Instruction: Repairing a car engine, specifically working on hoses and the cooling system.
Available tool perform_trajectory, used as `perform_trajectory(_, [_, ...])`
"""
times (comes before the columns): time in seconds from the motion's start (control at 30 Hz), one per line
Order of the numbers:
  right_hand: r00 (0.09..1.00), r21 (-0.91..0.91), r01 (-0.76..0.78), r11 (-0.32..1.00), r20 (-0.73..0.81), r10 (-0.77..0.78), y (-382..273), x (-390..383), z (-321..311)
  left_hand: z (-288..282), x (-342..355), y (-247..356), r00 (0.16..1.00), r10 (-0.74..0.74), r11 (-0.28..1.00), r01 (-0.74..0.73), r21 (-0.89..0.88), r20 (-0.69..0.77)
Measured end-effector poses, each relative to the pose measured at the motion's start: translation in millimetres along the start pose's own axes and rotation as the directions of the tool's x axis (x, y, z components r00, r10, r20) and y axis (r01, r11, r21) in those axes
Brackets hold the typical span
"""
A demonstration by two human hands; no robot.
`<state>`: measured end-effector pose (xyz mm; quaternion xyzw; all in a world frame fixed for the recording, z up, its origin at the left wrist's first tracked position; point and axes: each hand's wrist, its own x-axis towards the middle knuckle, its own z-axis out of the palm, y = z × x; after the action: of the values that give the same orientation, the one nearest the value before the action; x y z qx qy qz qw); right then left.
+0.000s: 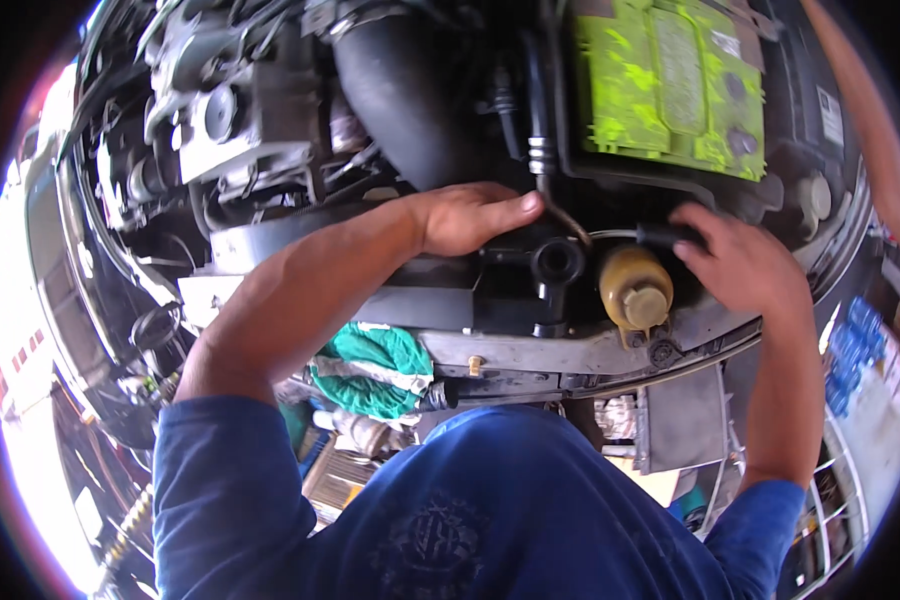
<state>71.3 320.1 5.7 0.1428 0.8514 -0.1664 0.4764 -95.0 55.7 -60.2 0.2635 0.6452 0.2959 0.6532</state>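
My right hand (740, 258) is closed round the black handle of a screwdriver (660, 235). Its thin pale shaft points left, passing above the yellowish plastic reservoir (625, 275) with its round cap. Where the shaft's tip ends, I cannot make out. Reaching over the front of the engine bay, my left hand (468, 217) has its thumb stretched out against a thin metal pipe (567, 220). The other fingers of that hand are hidden below. Between the hands, a round black open-ended fitting (557, 262) stands left of the reservoir.
A battery with a bright yellow-green top (675, 85) fills the far right. A thick black air hose (400, 90) runs beside the engine (240, 120). A green cloth (370, 370) hangs at the grey front crossmember (510, 352). At right are blue bottles (858, 345).
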Motion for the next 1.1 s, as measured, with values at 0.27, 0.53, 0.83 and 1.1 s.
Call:
perform_trajectory(0.27, [0.984, -0.023, 0.174, 0.984, -0.035, -0.175, -14, 58, 12, -2, -10, 24, 0.994, -0.039, 0.999, 0.042, -0.034, 0.106])
perform_trajectory(0.53, [0.998, 0.114, -0.051, 0.992, -0.025, 0.054, -7, 9, -1, -1, -8, 12, 0.996, -0.081, 0.989, 0.077, 0.122, 0.029])
perform_trajectory(0.83, [0.971, 0.026, 0.196, 0.98, -0.146, -0.19, 14, -3, 7, 3, 6, 11, 0.97, 0.164, 0.982, -0.143, -0.123, 0.182])
perform_trajectory(1.1, [0.986, -0.092, 0.165, 0.982, 0.032, -0.162, 7, 35, 15, 11, 12, 19, 0.986, -0.046, 0.985, 0.071, -0.156, 0.16])
